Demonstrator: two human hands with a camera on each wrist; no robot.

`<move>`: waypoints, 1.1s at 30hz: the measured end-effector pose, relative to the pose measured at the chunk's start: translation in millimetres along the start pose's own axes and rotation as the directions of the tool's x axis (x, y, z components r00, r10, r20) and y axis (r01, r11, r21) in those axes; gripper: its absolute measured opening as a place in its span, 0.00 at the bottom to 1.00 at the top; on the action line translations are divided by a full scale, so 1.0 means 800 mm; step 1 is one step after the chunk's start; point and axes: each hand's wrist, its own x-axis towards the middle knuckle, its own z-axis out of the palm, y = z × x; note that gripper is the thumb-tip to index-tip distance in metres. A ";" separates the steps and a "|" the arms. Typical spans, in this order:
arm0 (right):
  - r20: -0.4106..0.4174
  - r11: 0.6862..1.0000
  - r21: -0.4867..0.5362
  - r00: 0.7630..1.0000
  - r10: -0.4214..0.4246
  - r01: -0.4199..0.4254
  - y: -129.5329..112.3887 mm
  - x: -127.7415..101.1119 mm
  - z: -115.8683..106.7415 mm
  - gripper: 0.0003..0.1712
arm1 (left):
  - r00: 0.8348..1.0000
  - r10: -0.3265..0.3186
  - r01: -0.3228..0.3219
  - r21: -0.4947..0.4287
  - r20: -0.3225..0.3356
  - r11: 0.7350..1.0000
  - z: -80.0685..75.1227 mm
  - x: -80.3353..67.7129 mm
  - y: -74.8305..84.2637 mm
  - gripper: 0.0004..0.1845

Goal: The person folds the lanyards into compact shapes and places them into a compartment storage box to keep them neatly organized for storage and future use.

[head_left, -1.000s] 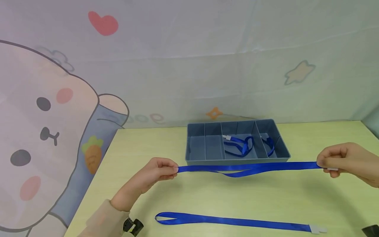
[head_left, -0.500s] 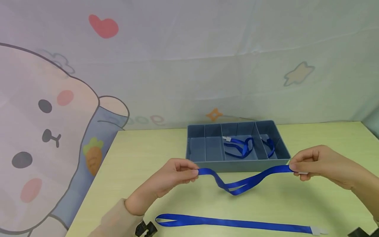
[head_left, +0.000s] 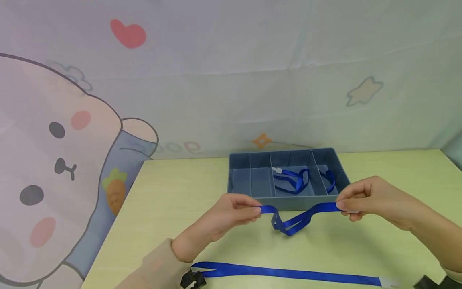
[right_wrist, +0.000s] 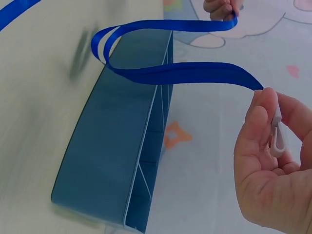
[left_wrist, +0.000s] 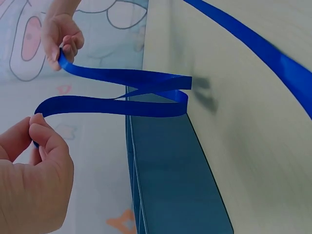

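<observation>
A blue lanyard [head_left: 294,226] sags in a loop between my two hands, in front of the box. Its looped end is pinched between thumb and fingers of my left hand [head_left: 231,212]. My right hand [head_left: 371,200] pinches the other end; the white clip [right_wrist: 277,139] sticks out among its fingers in the right wrist view. Both wrist views show the doubled strap drooping over the table. A second blue lanyard [head_left: 288,273] lies stretched out nearer the front, its white clip end to the right and its left end partly behind my left wrist.
Behind the hands stands a grey-blue divided box [head_left: 252,202] on the pale yellow table [head_left: 184,184]. One blue lanyard [head_left: 298,182] lies coiled in its middle compartment, another blue strap [head_left: 329,180] in the right one. A printed cloth [head_left: 223,80] hangs behind the table.
My hands have come toward each other, the left moving right and the right moving left. The lanyard between them, stretched nearly straight before, now hangs in a folded dip.
</observation>
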 end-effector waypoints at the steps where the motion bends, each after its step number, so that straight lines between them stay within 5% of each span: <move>1: 0.005 1.000 0.005 1.000 -0.001 0.001 -0.001 0.001 0.002 0.09 | 1.000 -0.002 0.002 0.003 -0.004 1.000 0.003 0.001 0.000 0.14; 15: 0.005 0.999 0.020 0.999 0.039 -0.039 -0.014 0.033 0.053 0.13 | 0.996 -0.033 0.023 -0.122 -0.086 0.992 0.049 0.025 -0.010 0.12; 33: -0.036 0.990 0.116 0.996 0.087 -0.082 -0.018 0.058 0.083 0.19 | 0.983 0.053 -0.088 -0.199 -0.175 0.976 0.079 0.038 -0.016 0.10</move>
